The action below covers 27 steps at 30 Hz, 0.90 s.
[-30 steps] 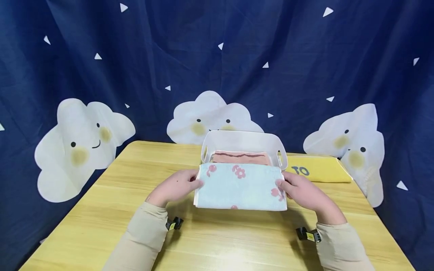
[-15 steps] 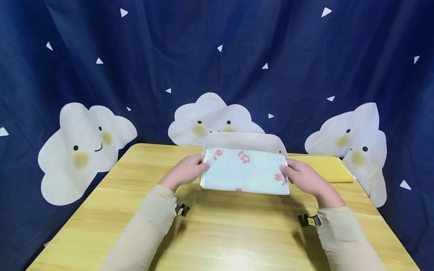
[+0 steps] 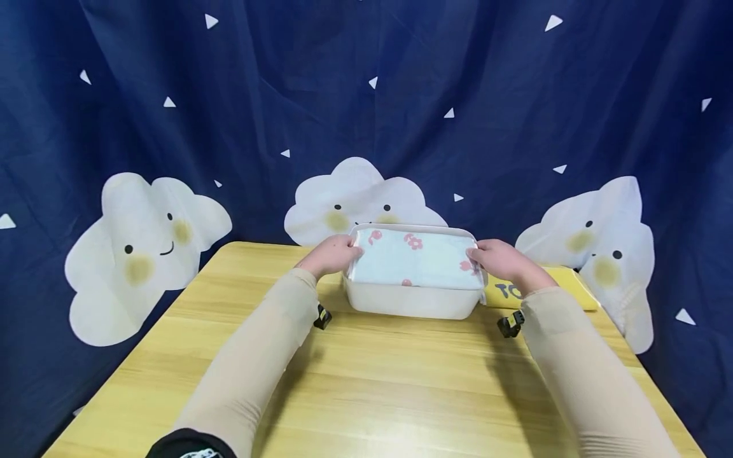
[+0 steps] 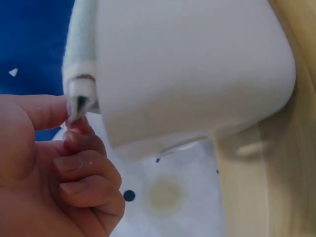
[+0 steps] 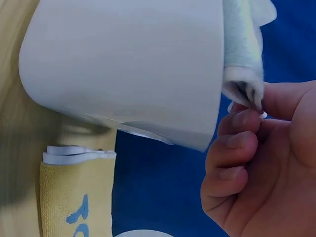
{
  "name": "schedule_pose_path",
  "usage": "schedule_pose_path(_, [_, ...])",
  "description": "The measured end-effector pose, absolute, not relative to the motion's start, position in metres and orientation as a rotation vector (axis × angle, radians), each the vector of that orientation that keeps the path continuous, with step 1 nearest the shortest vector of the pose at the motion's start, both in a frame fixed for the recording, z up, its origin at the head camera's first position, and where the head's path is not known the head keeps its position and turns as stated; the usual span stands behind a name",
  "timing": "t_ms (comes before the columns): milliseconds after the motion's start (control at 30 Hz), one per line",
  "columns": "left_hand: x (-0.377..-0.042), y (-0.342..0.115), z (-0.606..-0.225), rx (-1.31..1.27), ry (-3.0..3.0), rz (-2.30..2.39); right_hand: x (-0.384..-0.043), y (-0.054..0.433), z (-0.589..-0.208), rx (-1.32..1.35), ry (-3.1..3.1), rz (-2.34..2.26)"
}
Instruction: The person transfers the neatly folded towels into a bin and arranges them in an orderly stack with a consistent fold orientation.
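A folded light-blue towel [image 3: 415,259] with pink flowers lies level over the opening of a white plastic basket [image 3: 413,301]. At its left end my left hand [image 3: 332,254] pinches the folded edge between thumb and fingers. My right hand [image 3: 505,259] grips the opposite end in the same way. The left wrist view shows the towel's edge [image 4: 81,89] standing just above the basket rim, thumb on top. In the right wrist view the layered towel end [image 5: 244,84] is held between thumb and forefinger. The inside of the basket is hidden under the towel.
A folded yellow towel [image 3: 550,286] with blue lettering lies right of the basket, partly behind my right hand. The wooden table [image 3: 401,381] stretches toward me. Behind its far edge hangs a dark blue curtain [image 3: 321,76] with white clouds.
Both hands have carried the blue towel forward, away from me, from in front of the basket to over its opening. The basket's front wall is now visible, and the pink cloth inside is covered.
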State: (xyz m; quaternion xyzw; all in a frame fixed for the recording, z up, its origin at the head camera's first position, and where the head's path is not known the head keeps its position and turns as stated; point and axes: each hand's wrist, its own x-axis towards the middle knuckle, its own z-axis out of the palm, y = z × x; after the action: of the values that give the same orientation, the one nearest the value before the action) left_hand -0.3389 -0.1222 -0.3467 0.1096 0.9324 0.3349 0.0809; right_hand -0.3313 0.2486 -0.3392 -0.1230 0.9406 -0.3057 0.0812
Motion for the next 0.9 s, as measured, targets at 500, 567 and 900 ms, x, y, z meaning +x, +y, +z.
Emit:
schedule_pose_path(500, [-0.360, -0.109, -0.353, 0.134, 2.861, 0.904, -0.354, 0.239, -0.344, -0.241, 2.790, -0.875])
schedule_pose_path(567, [-0.359, -0.107, -0.352, 0.122, 2.879, 0.867, -0.354, 0.238, -0.343, -0.241, 2.787, -0.867])
schedule_pose_path(900, [-0.357, -0.106, -0.361, 0.147, 2.978, 0.683, -0.352, 0.237, -0.350, -0.260, 2.889, -0.698])
